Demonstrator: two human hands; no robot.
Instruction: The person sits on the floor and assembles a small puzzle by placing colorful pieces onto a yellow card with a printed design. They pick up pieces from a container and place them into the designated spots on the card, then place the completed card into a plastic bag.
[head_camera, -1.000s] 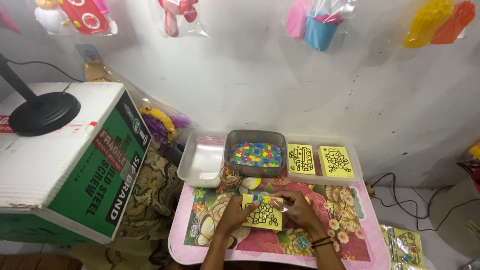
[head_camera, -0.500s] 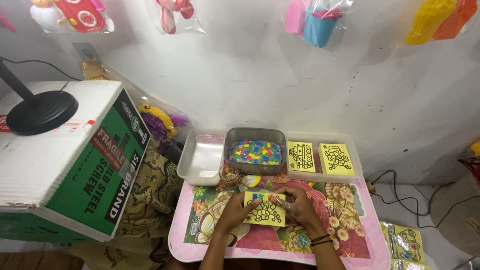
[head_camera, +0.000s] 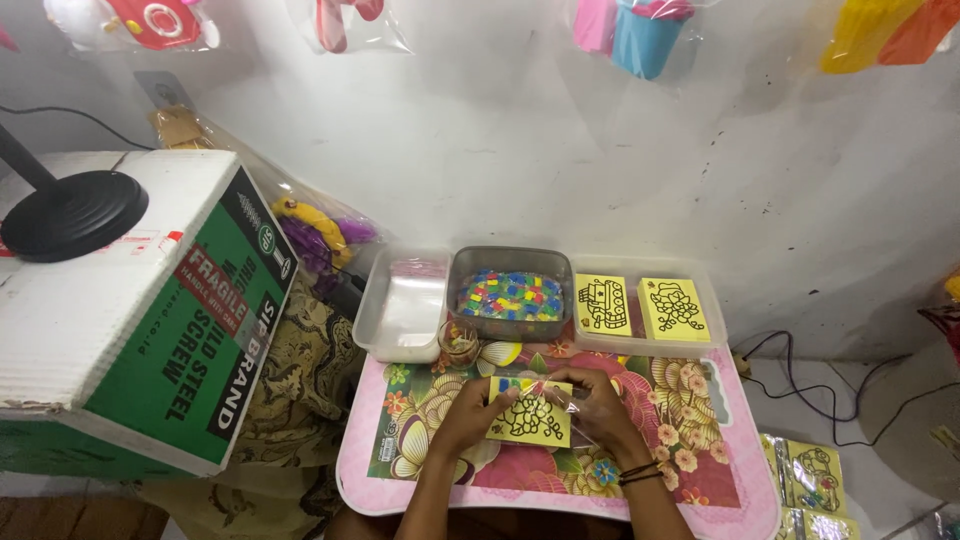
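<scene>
The person is holding a small yellow square card with a black outline drawing (head_camera: 530, 417) between both hands, low over the pink desk with a flower pattern (head_camera: 700, 470). The left hand (head_camera: 468, 412) is gripping the card's left edge, and the right hand (head_camera: 598, 405) is closing on its right edge, where a thin clear plastic wrap seems to be around the card. The hands are close together, both clamped on the card, probably because the wrap needs two hands to stay tight; I cannot tell whether the card is going in or out of it.

The card is lying nearly flat and facing up, so the drawing is staying visible to the person. Some small coloured pieces are showing at its top edge.

Just behind the hands, along the wall side of the desk, three containers are standing in a row, within easy reach. The clear rectangular plastic tray on the left (head_camera: 392, 340) is looking nearly empty. The grey plastic box of small coloured tiles (head_camera: 512, 296) is in the middle. The clear tray on the right (head_camera: 712, 340) is holding two more yellow cards side by side. A small round glass cup (head_camera: 459, 340) is standing in front of the grey box.

A big white and green cardboard box (head_camera: 150, 330) is standing well apart on the left.
</scene>
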